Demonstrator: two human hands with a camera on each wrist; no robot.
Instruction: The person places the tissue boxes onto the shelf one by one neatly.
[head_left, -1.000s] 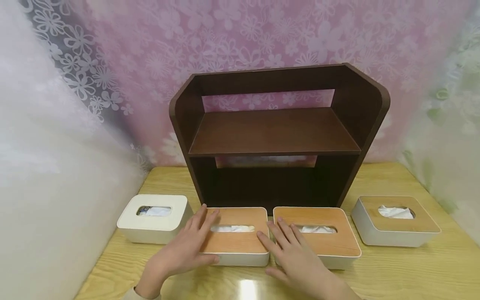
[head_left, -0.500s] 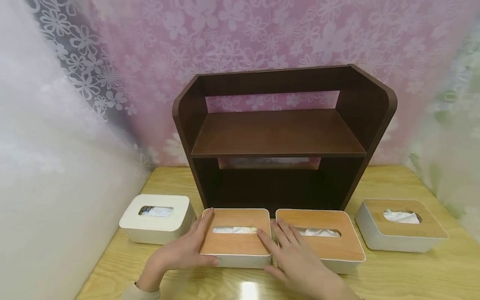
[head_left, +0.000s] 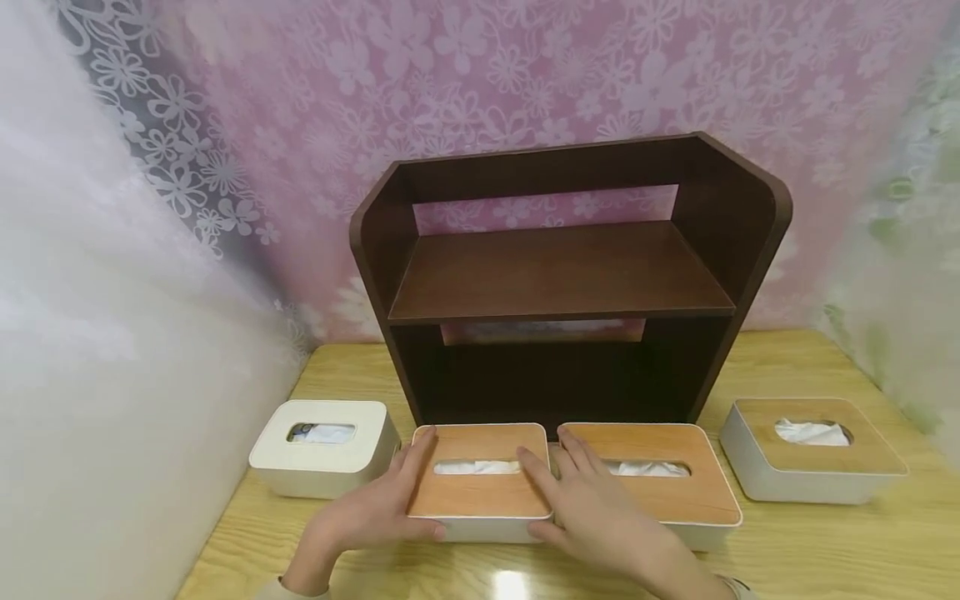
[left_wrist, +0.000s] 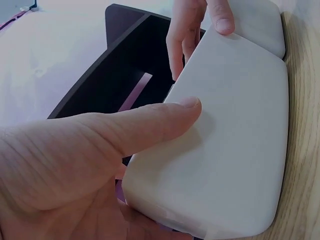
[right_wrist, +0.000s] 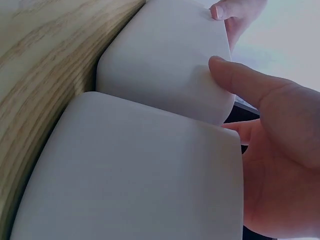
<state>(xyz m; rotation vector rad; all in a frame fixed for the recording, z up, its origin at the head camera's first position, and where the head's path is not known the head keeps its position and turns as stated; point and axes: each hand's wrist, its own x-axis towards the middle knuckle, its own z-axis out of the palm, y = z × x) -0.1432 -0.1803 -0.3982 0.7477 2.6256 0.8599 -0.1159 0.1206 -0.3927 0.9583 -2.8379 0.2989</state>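
Observation:
In the head view a tissue box (head_left: 480, 496) with an orange-brown wood lid and white sides stands on the table before the dark shelf, between both hands. My left hand (head_left: 375, 512) grips its left end, thumb (left_wrist: 180, 112) against the white front wall and fingers along the side. My right hand (head_left: 600, 521) holds the other end. Its thumb (right_wrist: 225, 75) presses the front and its index finger lies on the lid. The other right fingers reach over the lid edge of a second wood-lidded tissue box (head_left: 675, 500), close alongside on the right.
A dark brown two-tier shelf (head_left: 562, 271) stands behind the boxes. An all-white tissue box (head_left: 322, 454) is at the left, and another wood-lidded tissue box (head_left: 810, 454) at the right. Flowered cloth (head_left: 525, 75) hangs behind. All stand on a wood-grain table (head_left: 847, 542).
My left fingers have drawn off the lid to the box's left edge. My right thumb has come onto its front wall. The view has shifted slightly.

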